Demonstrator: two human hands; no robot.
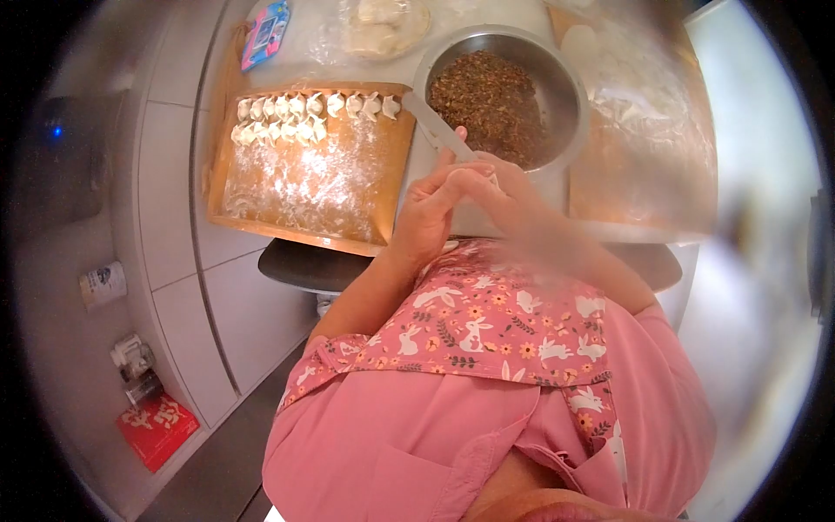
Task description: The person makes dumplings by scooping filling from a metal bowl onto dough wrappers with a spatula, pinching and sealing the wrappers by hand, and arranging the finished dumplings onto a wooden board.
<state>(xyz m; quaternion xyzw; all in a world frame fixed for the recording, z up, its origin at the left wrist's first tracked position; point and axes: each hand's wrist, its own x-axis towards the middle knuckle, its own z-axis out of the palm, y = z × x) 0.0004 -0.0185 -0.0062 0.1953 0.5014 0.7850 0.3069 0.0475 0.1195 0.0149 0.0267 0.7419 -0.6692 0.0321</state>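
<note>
My left hand [428, 198] and my right hand [489, 184] meet in front of the metal bowl, fingers closed together. Out of my right hand juts a flat, pale filling spatula [439, 127], pointing up and left past the bowl's rim. A small bit of white dumpling wrapper [494, 179] shows between the hands; fingers hide the rest. Dark minced filling [487, 100] lies in the steel bowl [570, 104]. To the left, several folded dumplings [296, 106] sit in two rows at the far side of a floured wooden tray [322, 187].
Dough under clear plastic [383, 26] lies at the back, with a blue and pink packet [266, 35] to its left. On the right is a wooden board [626, 187] with a crumpled plastic bag [639, 96]. A dark stool seat [309, 265] is below the table edge.
</note>
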